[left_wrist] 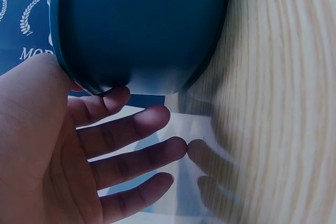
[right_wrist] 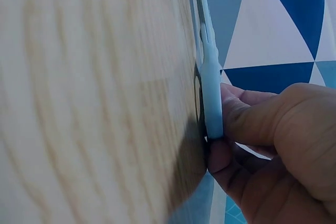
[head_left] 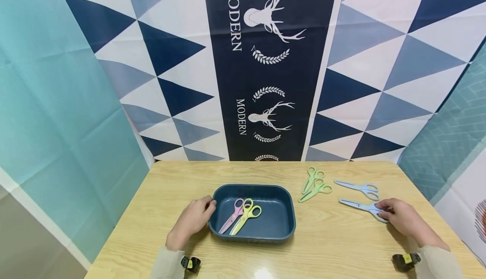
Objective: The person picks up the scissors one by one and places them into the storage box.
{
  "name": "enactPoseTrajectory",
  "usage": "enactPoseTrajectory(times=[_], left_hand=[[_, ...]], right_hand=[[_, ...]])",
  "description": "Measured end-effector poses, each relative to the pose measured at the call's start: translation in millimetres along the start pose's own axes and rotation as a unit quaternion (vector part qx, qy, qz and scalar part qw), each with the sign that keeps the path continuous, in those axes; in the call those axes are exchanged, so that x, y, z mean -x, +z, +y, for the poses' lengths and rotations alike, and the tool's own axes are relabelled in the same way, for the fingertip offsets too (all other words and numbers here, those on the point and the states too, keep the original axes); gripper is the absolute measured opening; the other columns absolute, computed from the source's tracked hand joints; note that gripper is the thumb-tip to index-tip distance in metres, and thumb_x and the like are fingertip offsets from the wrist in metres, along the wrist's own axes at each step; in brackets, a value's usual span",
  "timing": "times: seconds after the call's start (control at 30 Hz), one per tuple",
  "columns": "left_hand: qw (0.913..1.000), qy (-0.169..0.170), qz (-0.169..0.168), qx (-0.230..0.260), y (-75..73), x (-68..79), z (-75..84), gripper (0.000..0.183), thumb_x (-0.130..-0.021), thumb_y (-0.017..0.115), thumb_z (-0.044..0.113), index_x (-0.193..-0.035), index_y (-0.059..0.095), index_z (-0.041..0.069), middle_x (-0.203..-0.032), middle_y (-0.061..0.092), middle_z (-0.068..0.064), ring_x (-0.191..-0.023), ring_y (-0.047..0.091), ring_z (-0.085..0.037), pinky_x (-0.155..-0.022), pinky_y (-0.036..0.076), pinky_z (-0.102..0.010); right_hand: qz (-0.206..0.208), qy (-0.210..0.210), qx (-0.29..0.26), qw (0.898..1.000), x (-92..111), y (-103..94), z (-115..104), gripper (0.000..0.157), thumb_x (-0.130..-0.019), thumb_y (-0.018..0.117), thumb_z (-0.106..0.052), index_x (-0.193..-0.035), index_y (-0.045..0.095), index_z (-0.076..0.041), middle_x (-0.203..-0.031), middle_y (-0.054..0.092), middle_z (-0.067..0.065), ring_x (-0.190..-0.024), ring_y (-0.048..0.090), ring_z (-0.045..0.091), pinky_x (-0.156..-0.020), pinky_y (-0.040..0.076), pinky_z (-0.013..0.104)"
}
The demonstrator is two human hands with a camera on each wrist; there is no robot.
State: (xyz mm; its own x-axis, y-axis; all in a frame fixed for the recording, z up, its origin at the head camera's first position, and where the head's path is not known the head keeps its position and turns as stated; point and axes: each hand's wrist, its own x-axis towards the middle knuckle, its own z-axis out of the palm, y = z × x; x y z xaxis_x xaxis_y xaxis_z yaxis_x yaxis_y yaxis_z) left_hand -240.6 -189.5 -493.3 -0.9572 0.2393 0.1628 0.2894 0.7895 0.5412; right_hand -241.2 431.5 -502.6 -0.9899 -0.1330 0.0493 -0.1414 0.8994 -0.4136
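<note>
Right hand [head_left: 402,215], back upward, pinches near blue scissors [head_left: 362,206] by the handle at table level, right side, blades pointing left; left hand [head_left: 193,218] grips the left rim of dark tray [head_left: 275,218] between thumb and index, other fingers loosely extended; tray contains pink scissors [head_left: 228,224], yellow scissors [head_left: 240,224]; far blue scissors [head_left: 351,185], two green scissors [head_left: 310,193] lie right of tray; wood-grain table [head_left: 326,245]; geometric deer-print backdrop [head_left: 267,76] at far side

The tray [head_left: 271,224] was coloured dark blue; light-blue scissors [head_left: 365,206], green scissors [head_left: 314,191], pink scissors [head_left: 232,218] and yellow scissors [head_left: 243,218] were seen; the backdrop [head_left: 171,51] was triangle-patterned.
</note>
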Motion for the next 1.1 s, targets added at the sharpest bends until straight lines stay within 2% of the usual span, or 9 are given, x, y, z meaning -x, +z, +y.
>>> enactPoseTrajectory(times=[0.23,0.53,0.67,0.77,1.1], left_hand=[[0.9998,-0.017,-0.006,0.0,2.7,-0.6,-0.1,0.027,-0.108,0.05,0.029,-0.084,0.055,0.018,-0.064,0.045,0.005,-0.055,0.045,-0.008,-0.054,0.036,-0.024],[0.9999,-0.015,0.001,0.003,0.0,-0.6,0.0,0.029,-0.108,0.05,0.027,-0.081,0.053,0.017,-0.062,0.043,0.005,-0.053,0.043,-0.009,-0.053,0.035,-0.024],[0.9998,-0.02,0.001,0.002,1.1,1.3,-0.4,0.029,-0.108,0.051,0.027,-0.08,0.053,0.018,-0.063,0.043,0.005,-0.054,0.043,-0.009,-0.053,0.035,-0.024],[0.9998,-0.02,0.002,0.006,2.1,2.1,-0.4,0.029,-0.108,0.05,0.028,-0.08,0.053,0.018,-0.063,0.043,0.005,-0.054,0.043,-0.009,-0.053,0.035,-0.024],[0.9998,-0.019,-0.003,0.005,0.7,-0.4,-0.6,0.029,-0.108,0.051,0.028,-0.081,0.053,0.017,-0.063,0.043,0.004,-0.055,0.043,-0.009,-0.054,0.035,-0.024]], right_hand=[[0.001,0.0,0.002,1.0,3.5,-2.7,-0.6,0.013,-0.09,0.071,0.001,-0.102,0.072,0.006,-0.098,0.072,0.019,-0.086,0.066,0.024,-0.071,0.053,0.04],[0.017,-0.008,0.0,1.0,-1.1,-6.6,-6.5,0.012,-0.091,0.072,0.0,-0.102,0.071,0.006,-0.102,0.071,0.025,-0.09,0.068,0.033,-0.077,0.054,0.051],[0.021,-0.012,-0.001,1.0,-2.7,-8.9,-13.9,0.012,-0.091,0.072,0.0,-0.101,0.071,0.006,-0.1,0.071,0.024,-0.089,0.068,0.034,-0.075,0.054,0.047],[0.029,-0.014,0.003,0.999,-2.5,-8.2,-19.8,0.011,-0.09,0.073,-0.001,-0.1,0.072,0.003,-0.099,0.072,0.021,-0.087,0.068,0.028,-0.072,0.053,0.039],[0.034,-0.026,-0.014,0.999,-6.5,-4.7,-42.2,0.012,-0.09,0.072,0.0,-0.101,0.072,0.003,-0.098,0.071,0.015,-0.086,0.063,0.02,-0.07,0.052,0.033]])
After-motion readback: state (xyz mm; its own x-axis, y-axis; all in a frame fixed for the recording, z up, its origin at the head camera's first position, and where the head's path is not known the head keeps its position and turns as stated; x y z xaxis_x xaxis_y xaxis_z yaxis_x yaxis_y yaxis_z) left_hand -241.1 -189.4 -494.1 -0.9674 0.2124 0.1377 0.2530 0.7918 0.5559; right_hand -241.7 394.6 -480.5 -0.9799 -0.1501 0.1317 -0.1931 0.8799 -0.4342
